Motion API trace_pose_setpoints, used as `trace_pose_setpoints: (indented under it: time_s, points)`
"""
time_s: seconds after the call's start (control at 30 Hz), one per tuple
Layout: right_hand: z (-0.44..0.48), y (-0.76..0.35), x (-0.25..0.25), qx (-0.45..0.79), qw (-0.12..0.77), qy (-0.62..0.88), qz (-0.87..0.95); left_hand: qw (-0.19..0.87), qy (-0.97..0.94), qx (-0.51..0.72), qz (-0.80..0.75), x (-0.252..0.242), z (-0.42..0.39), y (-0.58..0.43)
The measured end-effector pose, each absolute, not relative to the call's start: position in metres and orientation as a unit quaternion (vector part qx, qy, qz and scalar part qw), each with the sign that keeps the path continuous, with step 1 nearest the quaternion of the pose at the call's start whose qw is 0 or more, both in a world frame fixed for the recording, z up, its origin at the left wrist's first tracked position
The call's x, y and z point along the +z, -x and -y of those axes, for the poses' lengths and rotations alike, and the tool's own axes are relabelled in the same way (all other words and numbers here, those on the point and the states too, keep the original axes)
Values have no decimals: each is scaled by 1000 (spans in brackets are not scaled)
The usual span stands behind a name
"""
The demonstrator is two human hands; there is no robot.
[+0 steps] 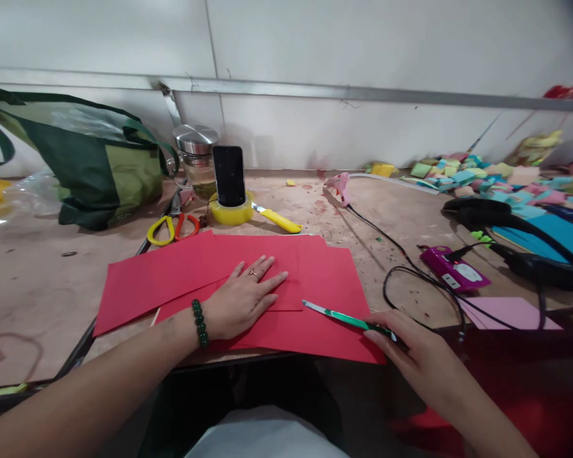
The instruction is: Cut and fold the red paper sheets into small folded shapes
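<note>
Several sheets of red paper (334,273) overlap on the table in front of me. My left hand (243,296) lies flat on a smaller red piece on top, its fingers spread. In my right hand (405,343) is a slim green utility knife (346,319), held between thumb and fingers at its rear end. Its metal blade points left, close to the right corner of the smaller red piece. Whether the blade touches the paper I cannot tell. A long red sheet (157,280) lies slanted at the left of the stack.
Behind the paper are scissors (174,224), a yellow knife (281,221), a tape roll (232,211) with a phone (229,175), and a glass jar (197,162). A green bag (105,165) stands left. A pink glue gun (340,187), cables and a purple power strip (453,270) lie right.
</note>
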State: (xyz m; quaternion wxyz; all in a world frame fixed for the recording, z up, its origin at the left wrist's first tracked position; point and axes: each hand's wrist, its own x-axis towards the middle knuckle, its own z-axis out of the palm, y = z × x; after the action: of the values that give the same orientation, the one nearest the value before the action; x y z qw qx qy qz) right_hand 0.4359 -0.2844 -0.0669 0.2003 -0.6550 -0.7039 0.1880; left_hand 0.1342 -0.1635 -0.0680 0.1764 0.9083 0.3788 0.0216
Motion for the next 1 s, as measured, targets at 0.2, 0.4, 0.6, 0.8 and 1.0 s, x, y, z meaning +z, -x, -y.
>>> trace_pose_setpoints:
  time_s: [0.2, 0.4, 0.6, 0.8, 1.0]
  points:
    - [284, -436, -65, 181, 203, 662, 698, 198, -899, 33, -389, -66, 164, -133]
    - [273, -429, -55, 209, 254, 680, 655, 225, -879, 86, -412, -60, 161, -138]
    - [251, -415, -56, 265, 236, 648, 674, 259, -874, 96, -401, -58, 161, -140]
    - [249, -409, -50, 314, 169, 610, 707, 237, -882, 117, -390, -66, 163, -136]
    - [264, -413, -49, 291, 176, 618, 709, 200, -912, 48, -355, -66, 164, -136]
